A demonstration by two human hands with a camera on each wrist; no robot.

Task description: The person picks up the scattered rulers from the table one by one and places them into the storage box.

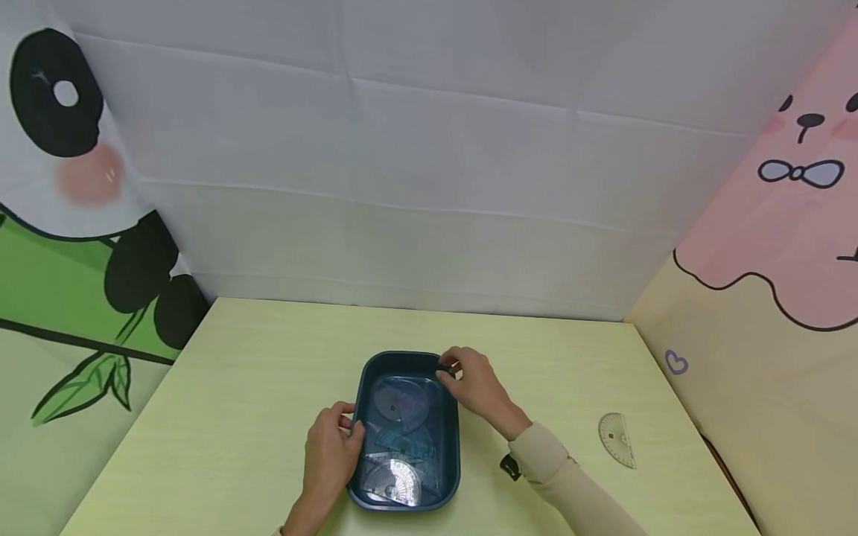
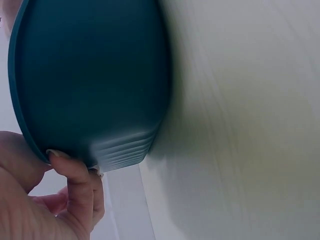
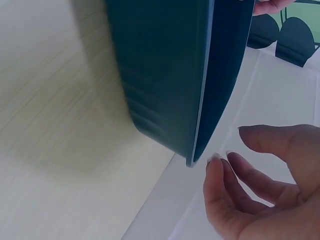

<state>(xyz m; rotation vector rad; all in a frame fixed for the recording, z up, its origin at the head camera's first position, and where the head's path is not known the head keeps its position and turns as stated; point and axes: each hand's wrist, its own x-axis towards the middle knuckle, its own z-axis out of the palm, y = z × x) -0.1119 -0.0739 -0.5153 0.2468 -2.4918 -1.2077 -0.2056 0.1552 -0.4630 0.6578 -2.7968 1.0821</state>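
A dark blue plastic bin (image 1: 406, 356) stands on the table, longer from front to back. Inside lie clear plastic drawing tools: a round-edged piece (image 1: 401, 402) toward the far end, a bluish piece (image 1: 405, 443) in the middle and a shiny protractor (image 1: 395, 482) near the front. My left hand (image 1: 330, 450) pinches the bin's left rim; the left wrist view shows a finger (image 2: 75, 172) against the outer wall. By the far right corner is my right hand (image 1: 477, 383). In the right wrist view its thumb (image 3: 270, 140) and fingers stay apart, just off the rim.
Another clear protractor (image 1: 617, 441) lies on the pale yellow table (image 1: 268, 372), right of the bin. White cloth (image 1: 402, 186) hangs behind the table. Printed cloth walls stand on the left and right. A dark watch-like object (image 1: 510, 467) is at the right sleeve cuff.
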